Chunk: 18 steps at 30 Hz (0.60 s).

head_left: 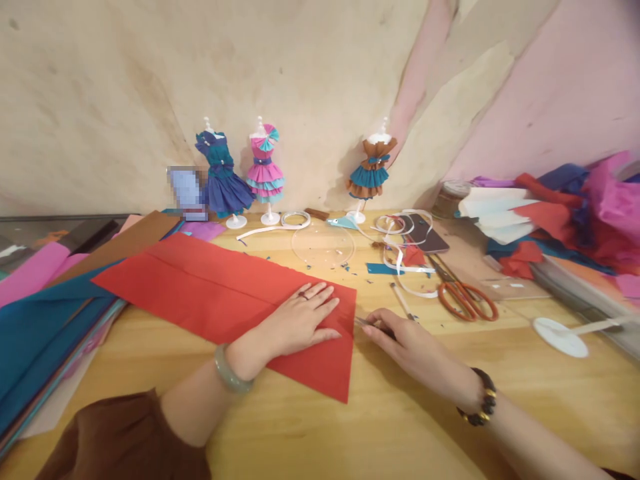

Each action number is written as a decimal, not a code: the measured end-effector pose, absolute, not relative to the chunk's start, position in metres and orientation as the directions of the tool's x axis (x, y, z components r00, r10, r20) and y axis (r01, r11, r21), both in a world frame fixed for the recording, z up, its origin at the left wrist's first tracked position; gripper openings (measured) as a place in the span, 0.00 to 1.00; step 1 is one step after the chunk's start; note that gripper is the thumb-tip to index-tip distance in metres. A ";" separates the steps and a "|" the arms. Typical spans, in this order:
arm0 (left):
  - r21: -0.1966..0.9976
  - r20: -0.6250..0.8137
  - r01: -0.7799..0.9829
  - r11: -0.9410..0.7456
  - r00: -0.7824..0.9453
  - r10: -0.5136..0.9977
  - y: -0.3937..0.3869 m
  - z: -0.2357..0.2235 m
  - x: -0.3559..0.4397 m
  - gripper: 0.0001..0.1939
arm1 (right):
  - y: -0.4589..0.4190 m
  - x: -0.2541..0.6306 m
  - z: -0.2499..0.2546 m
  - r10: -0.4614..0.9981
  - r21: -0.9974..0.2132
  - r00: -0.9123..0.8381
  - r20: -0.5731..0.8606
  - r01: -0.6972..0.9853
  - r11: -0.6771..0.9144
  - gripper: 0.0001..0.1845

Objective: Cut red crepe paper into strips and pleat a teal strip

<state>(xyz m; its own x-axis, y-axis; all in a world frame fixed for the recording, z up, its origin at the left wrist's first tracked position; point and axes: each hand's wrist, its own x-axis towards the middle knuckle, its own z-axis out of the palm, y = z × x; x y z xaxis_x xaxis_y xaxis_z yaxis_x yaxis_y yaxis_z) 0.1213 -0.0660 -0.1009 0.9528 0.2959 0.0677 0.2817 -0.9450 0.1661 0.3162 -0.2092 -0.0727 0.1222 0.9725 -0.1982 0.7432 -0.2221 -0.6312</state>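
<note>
- Bright red rectangular paper sheet (pixel 210 280) is lying flat on the pale wooden worktop (pixel 280 433), long axis running far-left to near-right.
- Left hand (pixel 300 320) is the nearer one, pressed on top by the right end; its grip's flat, fingers a bit spread, not grasping anything.
- Right hand (pixel 400 340) has its grip pinched closed around a small dark tool with a grey metal tip (pixel 361 322).
- Sheet's left of that grip, tip right by the short edge; can't tell if they're touching tbh.
</note>
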 end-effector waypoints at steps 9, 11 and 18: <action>0.277 0.171 0.303 -0.912 0.918 0.357 -0.062 -0.077 0.124 0.18 | -0.207 0.323 -0.066 0.956 -0.592 0.135 -0.259 0.760 -0.268 0.13; 0.290 0.182 0.321 -0.902 0.907 0.381 -0.060 -0.074 0.129 0.15 | -0.206 0.324 -0.068 0.958 -0.609 0.133 -0.254 0.748 -0.265 0.12; 0.012 0.152 0.326 -0.945 0.934 0.324 -0.061 -0.081 0.158 0.11 | -0.206 0.323 -0.074 0.969 -0.595 0.133 -0.210 0.769 -0.234 0.12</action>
<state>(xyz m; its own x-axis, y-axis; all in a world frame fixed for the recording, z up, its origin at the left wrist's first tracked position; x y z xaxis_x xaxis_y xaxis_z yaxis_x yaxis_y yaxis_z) 0.1575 -0.0614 -0.0805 0.9337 0.3243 0.1521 0.3264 -0.9452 0.0117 0.3235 -0.2057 -0.0744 0.1329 0.9687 -0.2098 0.7687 -0.2344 -0.5951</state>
